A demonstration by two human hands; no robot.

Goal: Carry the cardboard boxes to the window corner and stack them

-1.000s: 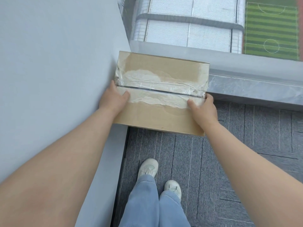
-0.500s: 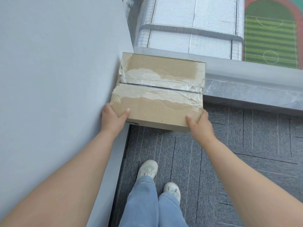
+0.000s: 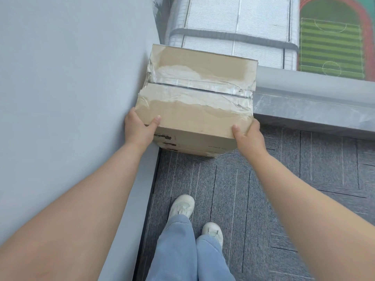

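A brown cardboard box (image 3: 198,98) with wrinkled clear tape across its top is in the corner between the grey wall and the window sill. My left hand (image 3: 139,128) grips its near left corner, thumb on top. My right hand (image 3: 247,135) grips its near right corner, thumb on top as well. Below its front face, the front of another box (image 3: 192,150) shows, with torn labels. The top box appears to sit on it, though the contact is hidden.
The grey wall (image 3: 71,98) runs along the left with a baseboard (image 3: 129,220). A marble window sill (image 3: 314,110) and the window (image 3: 263,27) lie behind the boxes. My feet in white shoes (image 3: 194,216) stand on grey carpet (image 3: 304,189).
The box has moved into the corner and lowered, its front face now showing. My hands slid from the sides back to the near corners.
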